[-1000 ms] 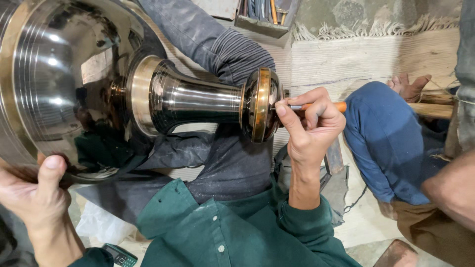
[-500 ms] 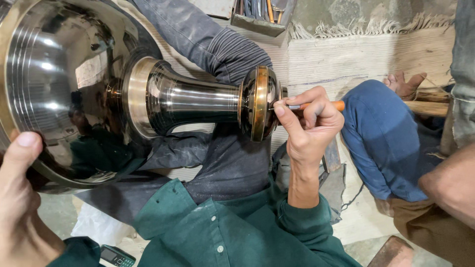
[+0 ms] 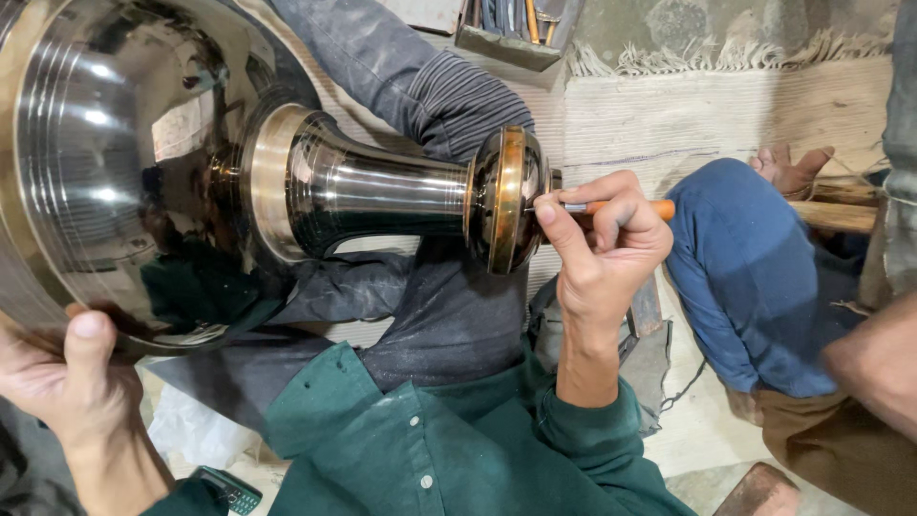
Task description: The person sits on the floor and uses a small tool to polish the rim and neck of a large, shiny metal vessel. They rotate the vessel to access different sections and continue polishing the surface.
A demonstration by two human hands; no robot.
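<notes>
Woven floor mat (image 3: 726, 105) lies beneath; your left hand (image 3: 67, 382) clasps the large polished dark metal vessel (image 3: 191, 182) across your lap, your right hand (image 3: 607, 244) pinching an orange-handled tool (image 3: 621, 206) against its foot

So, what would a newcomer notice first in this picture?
First the big shiny metal vessel, lying sideways across the lap at upper left, its flared stem ending in a brass-banded foot at the centre. Next the right hand, which presses an orange-handled tool against that foot, while the left hand grips the vessel's rim at lower left. Another person's blue-clad knee sits at the right.
</notes>
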